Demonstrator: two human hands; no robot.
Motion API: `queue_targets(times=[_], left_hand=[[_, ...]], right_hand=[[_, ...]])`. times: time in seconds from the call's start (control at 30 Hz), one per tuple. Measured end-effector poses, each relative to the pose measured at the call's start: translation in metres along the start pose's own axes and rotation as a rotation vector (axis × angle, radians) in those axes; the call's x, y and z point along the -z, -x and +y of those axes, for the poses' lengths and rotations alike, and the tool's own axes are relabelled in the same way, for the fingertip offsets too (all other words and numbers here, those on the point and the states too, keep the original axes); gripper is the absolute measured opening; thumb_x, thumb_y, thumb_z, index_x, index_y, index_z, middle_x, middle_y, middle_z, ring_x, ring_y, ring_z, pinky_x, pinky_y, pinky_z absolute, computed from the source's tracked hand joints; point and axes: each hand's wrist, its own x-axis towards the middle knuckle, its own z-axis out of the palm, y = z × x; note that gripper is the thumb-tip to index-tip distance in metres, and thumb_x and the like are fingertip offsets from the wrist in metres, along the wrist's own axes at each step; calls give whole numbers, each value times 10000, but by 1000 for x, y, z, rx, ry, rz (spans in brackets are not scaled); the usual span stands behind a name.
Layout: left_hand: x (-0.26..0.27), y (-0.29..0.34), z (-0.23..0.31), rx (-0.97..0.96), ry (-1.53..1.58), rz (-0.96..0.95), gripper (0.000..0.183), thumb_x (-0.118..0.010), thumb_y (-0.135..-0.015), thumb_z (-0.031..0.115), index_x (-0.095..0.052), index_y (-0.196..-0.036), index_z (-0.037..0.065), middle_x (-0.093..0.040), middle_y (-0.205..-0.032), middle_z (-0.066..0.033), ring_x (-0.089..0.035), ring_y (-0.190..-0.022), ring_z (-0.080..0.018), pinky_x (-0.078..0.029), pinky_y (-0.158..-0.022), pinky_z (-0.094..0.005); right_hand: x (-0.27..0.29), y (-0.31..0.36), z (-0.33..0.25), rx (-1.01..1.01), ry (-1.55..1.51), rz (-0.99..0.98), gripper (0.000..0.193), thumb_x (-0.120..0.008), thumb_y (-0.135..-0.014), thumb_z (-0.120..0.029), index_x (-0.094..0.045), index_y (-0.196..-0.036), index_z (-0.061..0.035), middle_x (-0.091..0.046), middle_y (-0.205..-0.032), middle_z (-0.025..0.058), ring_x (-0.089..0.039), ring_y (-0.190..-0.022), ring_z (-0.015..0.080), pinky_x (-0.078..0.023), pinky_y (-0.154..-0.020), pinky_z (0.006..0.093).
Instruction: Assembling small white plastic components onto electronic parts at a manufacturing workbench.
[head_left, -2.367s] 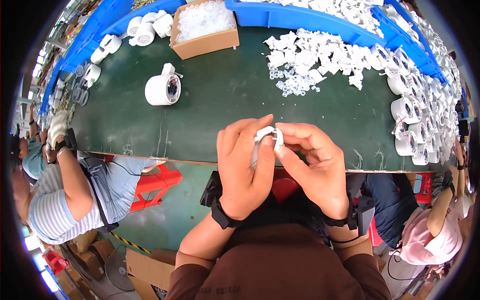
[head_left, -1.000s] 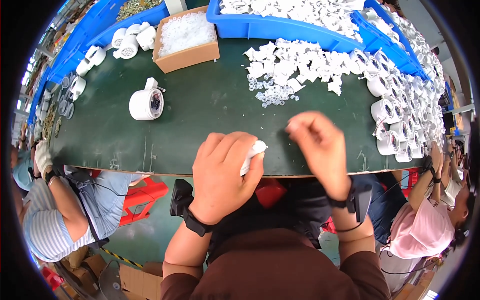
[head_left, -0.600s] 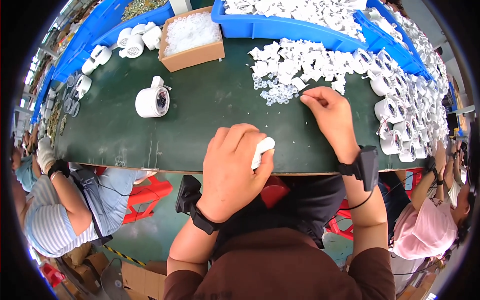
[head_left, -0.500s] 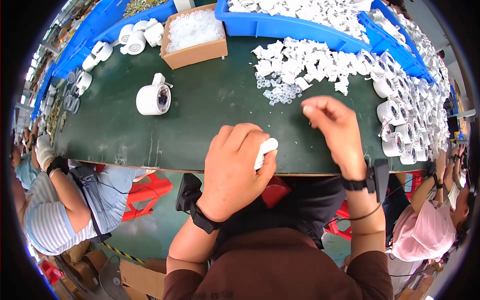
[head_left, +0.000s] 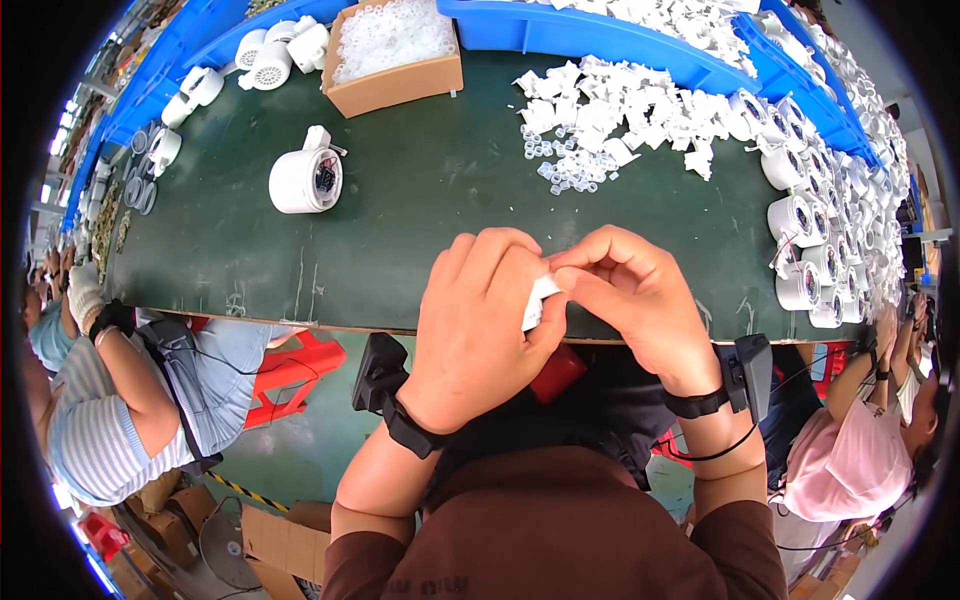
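A small white part (head_left: 537,305) sits pinched between thumb and fingers of the left hand (head_left: 475,325), by the near edge of the surface (head_left: 420,190). It looks light, stiff, probably slick; its broad sides suit gripping. The right hand (head_left: 648,305) pinches at its upper end, contents hidden. Clear rings (head_left: 577,173) lie beyond.

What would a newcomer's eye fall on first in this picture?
Probably the left hand and right hand, together above the near edge of the green table, the left holding a small white part. Next, perhaps, the white cylindrical housing alone left of centre, then the heap of white pieces before the blue bin, back right.
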Motion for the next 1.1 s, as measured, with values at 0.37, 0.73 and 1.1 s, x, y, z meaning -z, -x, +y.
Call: queue_targets(times=[0.37, 0.73, 1.1], left_hand=[[-4, 6, -3, -23, 32, 102, 340, -796, -730, 17, -618, -1010, 94, -644, -1026, -90, -590, -857, -298, -472, -730, -392], [52, -1, -11, -7, 10, -86, 276, -801, -759, 81, -654, -990, 109, -668, -1076, -71, -611, -1010, -310, -460, -887, -431], [144, -63, -167, 41, -826, 163, 378, -704, -906, 417, -682, -1160, 139, -634, -1335, -83, -512, -1342, -329, -331, -1026, -706]], right_hand=[[-7, 4, -3, -53, -144, 42, 110, -633, -995, -46, -675, -1074, 18, -709, -1066, 85, -654, -997, 124, -531, -899, 286], [-31, 17, -13, 28, 49, 80, 103, -628, -1011, -25, -675, -1072, 44, -708, -1066, 68, -649, -1009, 107, -510, -917, 259], [40, 62, -13, 171, 274, 235, 73, -653, -990, -19, -689, -1047, 9, -719, -1015, 69, -663, -981, 127, -525, -891, 271]])
